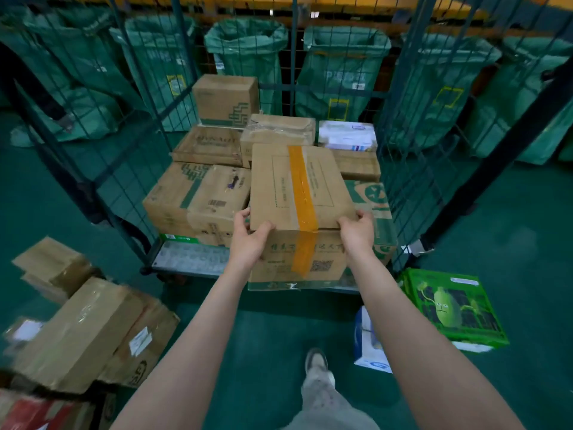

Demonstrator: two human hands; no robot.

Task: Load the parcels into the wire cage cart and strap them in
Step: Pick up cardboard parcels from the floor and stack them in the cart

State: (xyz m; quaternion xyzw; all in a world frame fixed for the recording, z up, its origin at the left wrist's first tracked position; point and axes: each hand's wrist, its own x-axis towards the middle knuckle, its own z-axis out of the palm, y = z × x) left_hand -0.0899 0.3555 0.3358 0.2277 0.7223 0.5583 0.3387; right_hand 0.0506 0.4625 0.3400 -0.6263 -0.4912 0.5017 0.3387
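Fingers of the left hand curl round the near left corner of a cardboard parcel, with the thumb lying over its top edge. Across from them, the right hand grips the near right corner, its fingers bent over the top edge as well. Both hands hold the parcel between them, with bare forearms reaching forward from the bottom of the view.

A wide strip of orange tape runs down the middle of the parcel, over the top and down its near face, which also carries printed characters and a square code. The parcel sits at the open front of a wire cage cart, above a carton with green print. Whether it rests on that carton or is held just over it cannot be told.

Inside the cart are more parcels: a large brown box just left of the held one, a flat box behind that, a box with a green stepped logo stacked at the back, a box wrapped in clear tape and a white parcel.

On the green floor, a pile of brown boxes lies to the left. A bright green box with a cartoon gourd and a blue and white box lie to the right. Green sacks hang open behind the cage.
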